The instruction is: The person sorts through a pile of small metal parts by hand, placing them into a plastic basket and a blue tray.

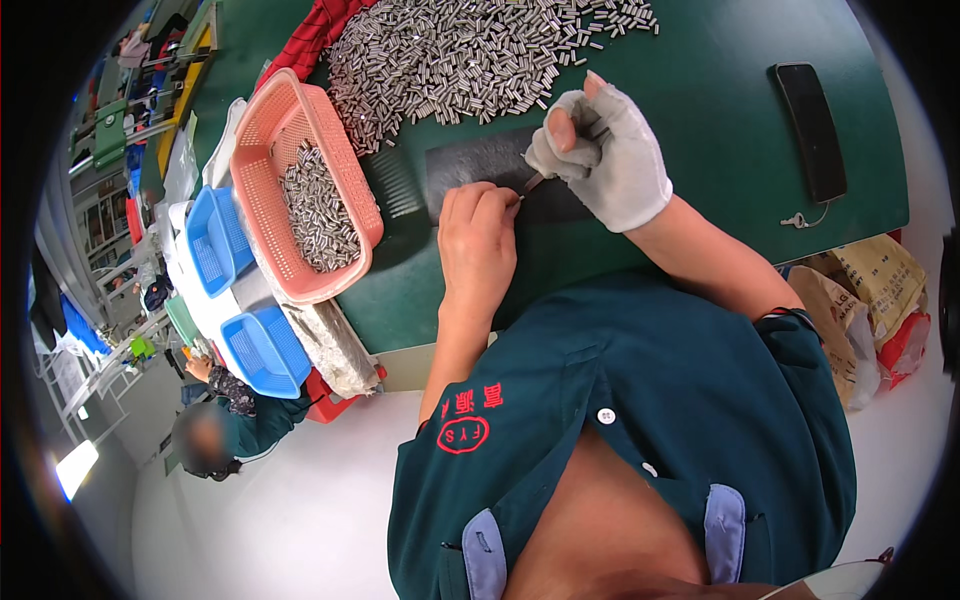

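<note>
My bare left hand (478, 235) rests at the dark mat (455, 165) on the green table. Its thumb and forefinger are pinched together, and whatever sits between them is too small to make out. My right hand (610, 160) wears a white glove with bare fingertips. It is closed around a thin, slender tool (534, 183), whose end points at my left fingertips. Beyond both hands spreads a large heap of short metal cylinders (470, 60).
Left of the mat, a pink basket (370, 205) holds more metal cylinders. Two blue baskets (290, 375) stand past it. A phone (810, 130) with a key lies at right, above paper bags (875, 290). Red cloth (305, 40) borders the heap. Another person (265, 425) sits at lower left.
</note>
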`<state>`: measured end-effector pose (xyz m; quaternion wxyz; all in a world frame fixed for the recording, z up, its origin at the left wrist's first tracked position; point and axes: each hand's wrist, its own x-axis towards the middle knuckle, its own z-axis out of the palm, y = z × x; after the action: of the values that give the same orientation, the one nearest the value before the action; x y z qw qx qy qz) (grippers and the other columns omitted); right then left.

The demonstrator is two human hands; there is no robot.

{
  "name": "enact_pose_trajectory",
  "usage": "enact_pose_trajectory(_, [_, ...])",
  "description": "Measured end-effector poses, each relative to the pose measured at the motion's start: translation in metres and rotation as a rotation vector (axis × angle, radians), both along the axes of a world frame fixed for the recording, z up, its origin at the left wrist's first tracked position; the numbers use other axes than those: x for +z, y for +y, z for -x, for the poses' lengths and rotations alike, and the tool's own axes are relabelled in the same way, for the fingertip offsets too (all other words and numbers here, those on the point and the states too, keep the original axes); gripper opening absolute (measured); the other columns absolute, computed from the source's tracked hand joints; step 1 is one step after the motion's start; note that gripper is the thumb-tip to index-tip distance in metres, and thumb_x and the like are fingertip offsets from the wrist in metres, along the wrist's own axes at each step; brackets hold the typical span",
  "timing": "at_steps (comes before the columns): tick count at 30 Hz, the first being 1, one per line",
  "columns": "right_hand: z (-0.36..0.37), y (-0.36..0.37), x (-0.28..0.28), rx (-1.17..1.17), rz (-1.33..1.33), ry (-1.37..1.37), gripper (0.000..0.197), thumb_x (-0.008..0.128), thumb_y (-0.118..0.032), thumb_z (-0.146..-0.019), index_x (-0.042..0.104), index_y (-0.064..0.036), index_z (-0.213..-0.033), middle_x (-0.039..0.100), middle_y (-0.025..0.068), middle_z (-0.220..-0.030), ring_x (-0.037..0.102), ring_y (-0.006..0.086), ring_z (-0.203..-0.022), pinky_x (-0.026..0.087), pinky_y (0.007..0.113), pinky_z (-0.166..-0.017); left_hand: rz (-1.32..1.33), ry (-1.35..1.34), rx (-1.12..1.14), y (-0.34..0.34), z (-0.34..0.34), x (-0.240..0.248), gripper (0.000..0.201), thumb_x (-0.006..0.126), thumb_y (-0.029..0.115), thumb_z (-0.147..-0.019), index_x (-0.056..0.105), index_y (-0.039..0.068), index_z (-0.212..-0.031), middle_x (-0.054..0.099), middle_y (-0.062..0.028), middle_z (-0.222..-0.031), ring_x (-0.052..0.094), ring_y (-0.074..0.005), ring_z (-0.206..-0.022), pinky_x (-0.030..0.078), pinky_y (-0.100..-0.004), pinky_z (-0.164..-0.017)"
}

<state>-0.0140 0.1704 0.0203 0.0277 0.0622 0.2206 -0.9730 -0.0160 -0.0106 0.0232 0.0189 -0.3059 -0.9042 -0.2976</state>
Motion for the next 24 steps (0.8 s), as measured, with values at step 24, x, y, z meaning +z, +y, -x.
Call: enact_pose_trajectory(24, [-0.0009,-0.0038,-0.0001,0.040,-0.024,0.009,0.048,0.041,-0.038,-0.098,0.054,-0.0035,-0.067,0.041,0.0015,-0.057,0.032,0.0121,-0.051,0.030,0.027,-0.054,-0.051,-0.009,0.024,0.0017,-0.0016,-0.0032,0.010,0.065,-0.004,-0.073,0.061,0.002,-0.081,0.060,-0.0102,-0.084,0.056,-0.0289,-0.080,0.046,-0.0371,-0.071])
